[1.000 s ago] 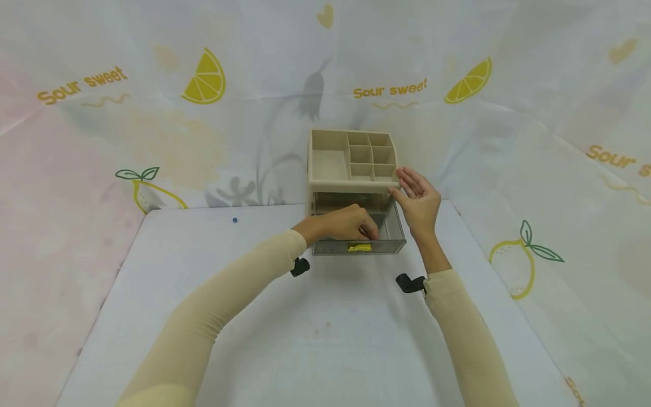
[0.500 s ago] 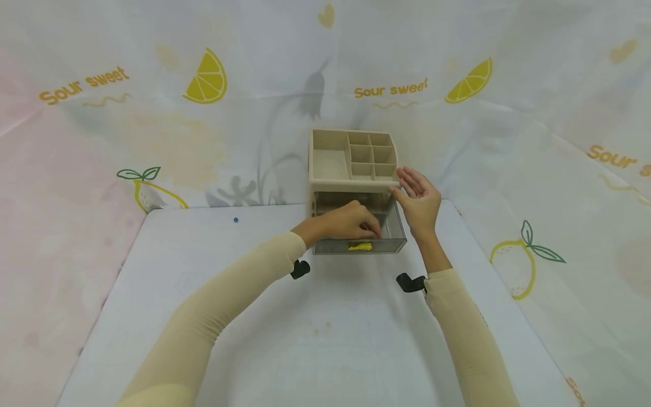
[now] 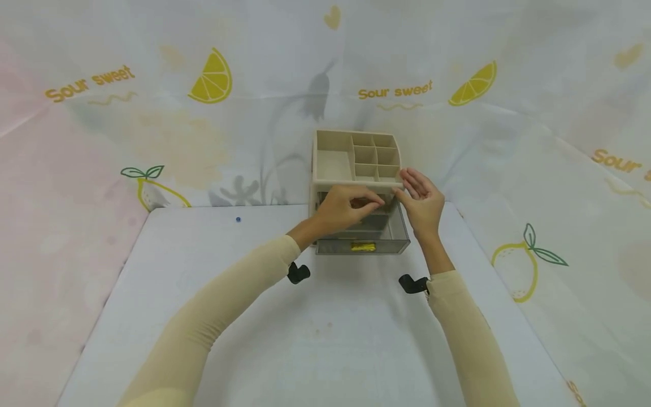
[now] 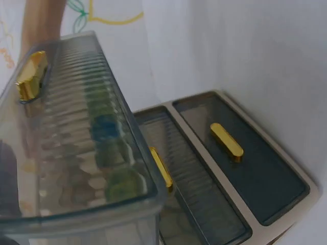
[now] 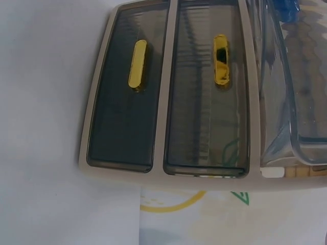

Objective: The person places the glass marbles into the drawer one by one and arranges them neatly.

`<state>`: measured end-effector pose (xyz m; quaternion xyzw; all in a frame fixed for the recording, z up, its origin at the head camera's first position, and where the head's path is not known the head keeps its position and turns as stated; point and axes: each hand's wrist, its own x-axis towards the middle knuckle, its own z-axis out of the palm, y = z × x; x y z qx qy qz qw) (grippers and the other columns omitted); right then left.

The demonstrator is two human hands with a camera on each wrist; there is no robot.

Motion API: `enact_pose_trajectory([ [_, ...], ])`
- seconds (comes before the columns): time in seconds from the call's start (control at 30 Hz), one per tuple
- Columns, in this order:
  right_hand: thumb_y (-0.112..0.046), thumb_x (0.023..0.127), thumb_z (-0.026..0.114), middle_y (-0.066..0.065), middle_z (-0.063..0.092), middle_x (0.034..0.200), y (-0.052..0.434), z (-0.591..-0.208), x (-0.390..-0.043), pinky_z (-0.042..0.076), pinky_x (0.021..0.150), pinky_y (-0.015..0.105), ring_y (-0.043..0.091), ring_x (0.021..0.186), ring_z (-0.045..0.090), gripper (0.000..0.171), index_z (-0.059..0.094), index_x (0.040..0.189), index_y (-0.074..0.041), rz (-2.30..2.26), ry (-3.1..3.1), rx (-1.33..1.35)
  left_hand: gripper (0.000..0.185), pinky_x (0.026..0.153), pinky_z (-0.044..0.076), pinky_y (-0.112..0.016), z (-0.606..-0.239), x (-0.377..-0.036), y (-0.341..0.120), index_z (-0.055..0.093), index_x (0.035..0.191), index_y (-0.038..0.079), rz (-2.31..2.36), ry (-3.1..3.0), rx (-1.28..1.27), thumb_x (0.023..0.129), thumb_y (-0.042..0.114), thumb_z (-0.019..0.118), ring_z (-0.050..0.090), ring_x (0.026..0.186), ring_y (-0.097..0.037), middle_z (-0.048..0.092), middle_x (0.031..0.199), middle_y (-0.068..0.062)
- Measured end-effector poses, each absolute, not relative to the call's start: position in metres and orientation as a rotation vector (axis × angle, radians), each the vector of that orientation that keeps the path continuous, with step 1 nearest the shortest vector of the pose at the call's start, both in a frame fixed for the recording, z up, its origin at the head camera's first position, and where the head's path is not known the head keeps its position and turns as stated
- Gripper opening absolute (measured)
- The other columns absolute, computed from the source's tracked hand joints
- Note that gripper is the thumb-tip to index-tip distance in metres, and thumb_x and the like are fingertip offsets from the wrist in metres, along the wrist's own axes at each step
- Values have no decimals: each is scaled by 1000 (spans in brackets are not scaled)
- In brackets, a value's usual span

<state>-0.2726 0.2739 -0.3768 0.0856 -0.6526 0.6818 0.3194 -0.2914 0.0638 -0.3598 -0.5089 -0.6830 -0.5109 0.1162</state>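
A beige desktop organizer (image 3: 358,185) stands at the back of the table, its upper smoky clear drawer (image 3: 391,249) pulled out. My left hand (image 3: 338,210) hovers above this drawer, thumb and index fingertips brought together; I cannot tell whether something small is between them. At the organizer's upper right front corner, my right hand (image 3: 424,209) touches the edge with thumb and nearly straight fingers. In the left wrist view, the drawer's gold handle (image 4: 31,76) is near, with blurred blue and green patches showing through the plastic. Something blue (image 5: 287,9) also shows by the drawer in the right wrist view.
A small blue bead (image 3: 238,219) lies on the white table (image 3: 325,339), left of the organizer. Two lower drawers with gold handles (image 5: 137,64) are closed. Divided compartments (image 3: 376,155) form the organizer's top. A lemon-print cloth (image 3: 274,68) hangs close behind.
My left hand has risen out of the open drawer, its fingertips now higher and farther back. The right hand keeps its place at the organizer's corner, and the drawer stays out.
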Motion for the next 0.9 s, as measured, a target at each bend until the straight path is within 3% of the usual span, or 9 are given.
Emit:
enact_pose_trajectory([
  [0.23,17,74,76,26,63,120,276,-377,-272,48,97,31,27,113,63,51,59,122,13,1797,-1707,217,14,73,57,-25,-360,-289,53,74,100,1,-1652,-1860,-1343,88,-3,69,69,87,-16,72,98,-9],
  [0.4,18,73,76,25,64,119,275,-377,-272,49,96,30,26,112,63,52,58,122,15,1804,-1707,205,11,60,56,-31,-363,-290,36,72,99,-3,-1678,-1865,-1185,89,-4,67,68,72,-24,71,96,-14],
  [0.53,18,73,75,25,64,119,274,-377,-273,49,96,30,26,112,64,52,58,122,16,1798,-1711,205,11,61,56,-41,-367,-291,15,69,100,-5,-1829,-1893,-1040,92,-4,62,65,71,-34,69,98,-16],
  [0.63,18,73,75,25,64,119,273,-378,-273,49,96,30,26,112,64,51,59,121,14,1789,-1714,209,10,66,58,-39,-381,-300,-3,69,100,-4,-1928,-1881,-924,94,0,62,64,75,-32,68,99,-13],
  [0.9,17,74,75,26,63,120,272,-377,-272,49,96,31,27,113,63,51,58,122,15,1763,-1723,227,16,72,58,-30,-426,-329,-55,68,102,-5,-1906,-2007,-611,96,9,63,65,80,-10,68,100,-19],
])
